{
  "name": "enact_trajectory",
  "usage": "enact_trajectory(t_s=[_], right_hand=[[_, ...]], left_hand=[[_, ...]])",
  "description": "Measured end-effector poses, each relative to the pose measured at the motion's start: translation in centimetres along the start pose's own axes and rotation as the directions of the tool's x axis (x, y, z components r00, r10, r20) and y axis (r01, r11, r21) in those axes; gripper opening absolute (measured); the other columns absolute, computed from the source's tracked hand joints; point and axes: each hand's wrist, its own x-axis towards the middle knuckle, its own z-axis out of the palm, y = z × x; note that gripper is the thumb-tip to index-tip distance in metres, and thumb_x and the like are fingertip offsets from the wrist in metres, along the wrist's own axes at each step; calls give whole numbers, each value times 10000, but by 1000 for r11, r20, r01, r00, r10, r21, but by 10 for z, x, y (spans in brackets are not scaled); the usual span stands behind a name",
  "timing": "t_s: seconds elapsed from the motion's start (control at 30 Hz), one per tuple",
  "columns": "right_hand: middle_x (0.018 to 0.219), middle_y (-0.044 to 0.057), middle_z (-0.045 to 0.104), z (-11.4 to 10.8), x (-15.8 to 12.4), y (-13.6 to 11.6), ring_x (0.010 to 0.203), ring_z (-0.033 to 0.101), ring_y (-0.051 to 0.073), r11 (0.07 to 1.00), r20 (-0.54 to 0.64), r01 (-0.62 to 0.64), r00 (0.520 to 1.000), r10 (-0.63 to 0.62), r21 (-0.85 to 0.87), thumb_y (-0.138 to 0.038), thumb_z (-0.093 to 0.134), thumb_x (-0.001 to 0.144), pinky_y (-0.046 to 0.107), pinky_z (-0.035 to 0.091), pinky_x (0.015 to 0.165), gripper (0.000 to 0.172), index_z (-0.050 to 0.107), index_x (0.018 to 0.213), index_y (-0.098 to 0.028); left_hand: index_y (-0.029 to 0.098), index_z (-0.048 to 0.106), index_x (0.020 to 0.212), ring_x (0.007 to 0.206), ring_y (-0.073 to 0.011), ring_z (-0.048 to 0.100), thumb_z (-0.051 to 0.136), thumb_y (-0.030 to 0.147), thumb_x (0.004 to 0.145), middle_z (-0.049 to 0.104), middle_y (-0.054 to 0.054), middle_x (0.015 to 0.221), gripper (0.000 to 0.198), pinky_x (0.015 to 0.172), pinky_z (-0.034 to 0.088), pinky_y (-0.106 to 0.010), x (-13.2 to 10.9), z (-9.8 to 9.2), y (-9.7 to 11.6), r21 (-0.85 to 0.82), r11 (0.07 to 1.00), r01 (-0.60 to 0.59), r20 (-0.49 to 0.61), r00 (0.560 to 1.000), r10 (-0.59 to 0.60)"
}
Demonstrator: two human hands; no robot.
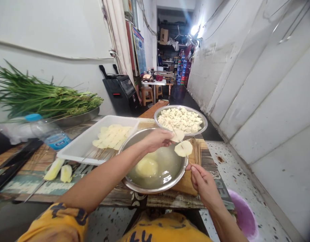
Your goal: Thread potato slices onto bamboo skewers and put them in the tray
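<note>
My left hand [157,139] pinches a pale potato slice [178,135] above the steel bowl of water [170,181]. Lower right, my right hand [202,180] grips a thin bamboo skewer [188,161] whose upper part runs through another potato slice [183,148]. The two slices are close together, almost touching. More slices [147,167] lie under the water in the bowl. A white tray [76,148] to the left holds finished skewers of potato slices [112,136].
A steel bowl of cauliflower pieces [181,119] stands behind. Loose skewers [197,149] lie on a wooden board. Green chives [44,97], a water bottle [50,132], knives [13,161] and cut vegetable pieces [59,170] are at left. A pink bucket [242,215] sits on the floor.
</note>
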Motion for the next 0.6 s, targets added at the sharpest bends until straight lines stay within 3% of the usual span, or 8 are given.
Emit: enact_trajectory(t_s=[0.07,0.13,0.2,0.3,0.4,0.5,0.6], right_hand=[[465,-110,221,0,2,-1,409,166,62,1000,-11,21,1000,-21,-19,-425,507,848,207,110,385,297,571,910,-142],[468,-106,229,-1,2,-1,410,179,64,998,-27,42,999,-43,-40,-415,496,858,207,119,386,288,574,913,-143],[473,-103,235,-3,0,-1,411,189,67,997,-50,58,997,-61,-46,-405,492,865,210,126,388,278,575,923,-147],[479,-103,238,-6,-3,-2,407,189,67,997,-73,72,995,-73,-14,-390,500,865,214,124,386,264,573,938,-148],[480,-103,242,-7,-7,-3,408,192,67,998,-70,68,995,-68,0,-371,497,873,214,132,388,243,575,939,-151],[479,-102,247,-7,-9,-3,409,197,66,999,-63,52,997,-53,-16,-372,505,870,213,139,389,245,578,937,-148],[472,-104,235,-8,-10,-2,402,189,66,999,-63,48,997,-49,-15,-394,520,854,211,133,385,260,578,923,-150]], left_hand=[[72,658,737,529,-74,509,648,229,711,637,-90,695,160,543,389,-207,3,-2,-1,-22,999,36,6,999,-36],[105,651,774,539,-89,516,610,254,743,634,-78,704,158,556,401,-219,9,-8,-5,1,999,46,-68,997,-46],[144,647,776,600,-119,539,616,247,734,623,-59,703,116,579,409,-220,16,-17,-13,157,988,-2,-170,985,29],[165,614,627,804,-180,550,745,113,551,562,-33,637,160,622,396,-183,22,-31,-31,510,860,4,-250,957,144],[168,535,501,879,-233,529,787,27,405,466,-17,532,304,628,395,-183,25,-38,-51,634,761,138,-281,958,60],[188,496,450,790,-234,538,795,108,447,412,-11,480,310,595,410,-210,27,-38,-64,656,730,194,-252,967,-31],[204,497,424,704,-229,539,779,198,512,379,-10,441,296,582,421,-237,30,-36,-68,737,644,207,-155,978,-137]])
